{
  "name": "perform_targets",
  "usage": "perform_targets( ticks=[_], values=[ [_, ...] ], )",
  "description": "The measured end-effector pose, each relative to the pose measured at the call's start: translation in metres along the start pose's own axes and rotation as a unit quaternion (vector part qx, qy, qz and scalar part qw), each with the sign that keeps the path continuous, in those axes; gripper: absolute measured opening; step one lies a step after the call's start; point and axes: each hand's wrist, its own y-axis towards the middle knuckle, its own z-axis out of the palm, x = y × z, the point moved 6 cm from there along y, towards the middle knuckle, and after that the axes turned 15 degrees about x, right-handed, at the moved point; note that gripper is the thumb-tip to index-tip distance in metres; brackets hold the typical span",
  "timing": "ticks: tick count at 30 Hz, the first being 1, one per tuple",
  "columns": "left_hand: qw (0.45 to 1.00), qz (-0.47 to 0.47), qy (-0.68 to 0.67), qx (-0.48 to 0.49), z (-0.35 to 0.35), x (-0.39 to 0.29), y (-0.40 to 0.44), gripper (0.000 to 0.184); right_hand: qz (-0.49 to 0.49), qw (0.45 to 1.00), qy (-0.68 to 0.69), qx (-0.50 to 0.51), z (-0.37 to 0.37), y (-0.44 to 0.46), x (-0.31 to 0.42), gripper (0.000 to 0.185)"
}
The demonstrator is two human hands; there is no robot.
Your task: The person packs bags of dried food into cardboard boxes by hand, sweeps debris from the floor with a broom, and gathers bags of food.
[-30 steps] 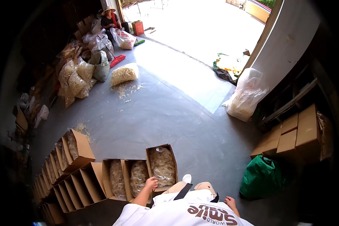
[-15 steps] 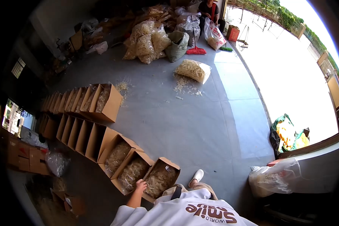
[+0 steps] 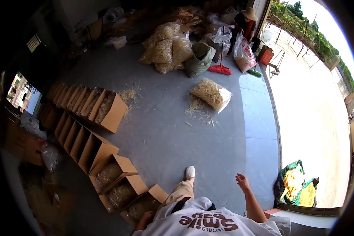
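My left hand (image 3: 146,218) is low in the head view, at the near edge of an open cardboard box (image 3: 158,193) holding a clear bag of pale strips (image 3: 143,205). Its fingers are dark and hard to make out. My right hand (image 3: 242,181) is raised over the floor on the right, fingers apart, holding nothing. Beside the first box, two more open boxes hold similar bags (image 3: 121,195). Several boxes farther up that row (image 3: 82,145) look empty inside.
A second row of filled boxes (image 3: 113,114) lies behind. Farther off are a bag of strips (image 3: 211,94) with spilled pieces, piled sacks (image 3: 165,49), a red broom (image 3: 220,69) and a seated person (image 3: 246,25) in a hat. Green-and-yellow bags (image 3: 297,187) lie by the doorway.
The view has swung round to the right. My right hand has come up and forward from beside my body. My left hand is now lower in view, still by the end box.
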Motion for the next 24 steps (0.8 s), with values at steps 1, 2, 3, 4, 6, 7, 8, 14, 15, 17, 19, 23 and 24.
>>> perform_targets(
  ticks=[1, 2, 3, 4, 6, 7, 8, 14, 15, 17, 19, 23, 24],
  values=[
    [1.0, 0.011, 0.003, -0.002, 0.025, -0.031, 0.009, 0.025, -0.046, 0.993, -0.11, -0.011, 0.003, 0.017, 0.007, 0.028],
    [1.0, 0.024, 0.001, -0.004, 0.051, -0.063, 0.013, 0.027, -0.063, 0.963, -0.26, -0.024, 0.01, 0.013, 0.038, 0.025],
    [0.999, 0.044, -0.008, -0.006, 0.079, -0.101, 0.013, 0.029, -0.07, 0.956, -0.285, 0.004, 0.014, 0.023, 0.037, 0.024],
    [0.998, 0.066, -0.017, -0.005, 0.107, -0.141, 0.013, 0.031, -0.063, 0.959, -0.276, 0.02, 0.014, 0.032, 0.029, 0.024],
    [0.994, 0.112, -0.004, 0.007, 0.154, -0.215, 0.015, 0.035, -0.054, 0.955, -0.29, 0.033, 0.007, 0.055, 0.001, 0.024],
    [0.989, 0.141, 0.035, 0.027, 0.171, -0.248, 0.025, 0.038, -0.033, 0.958, -0.282, 0.044, 0.0, 0.062, -0.013, 0.025],
    [0.982, 0.168, 0.074, 0.047, 0.187, -0.276, 0.035, 0.04, 0.033, 0.988, -0.14, 0.048, -0.009, 0.063, -0.038, 0.026],
    [0.964, 0.232, 0.103, 0.076, 0.277, -0.389, 0.071, 0.04, 0.259, 0.919, -0.227, 0.192, -0.065, 0.088, -0.024, 0.021],
    [0.965, 0.238, 0.091, 0.061, 0.281, -0.389, 0.073, 0.04, 0.231, 0.872, -0.356, 0.245, -0.076, 0.104, -0.015, 0.018],
    [0.976, 0.215, 0.036, 0.014, 0.292, -0.37, 0.09, 0.039, 0.243, 0.92, -0.246, 0.187, -0.114, 0.154, 0.022, 0.016],
    [0.982, 0.183, -0.012, -0.043, 0.278, -0.349, 0.098, 0.039, 0.258, 0.957, 0.117, 0.057, -0.141, 0.202, 0.043, 0.019],
    [0.964, 0.097, 0.239, 0.061, 0.292, -0.295, 0.138, 0.039, 0.16, 0.983, 0.094, 0.016, -0.192, 0.315, 0.183, 0.028],
    [0.947, 0.073, 0.298, 0.09, 0.308, -0.294, 0.137, 0.039, 0.129, 0.986, 0.101, 0.014, -0.198, 0.339, 0.218, 0.029]
  ],
)
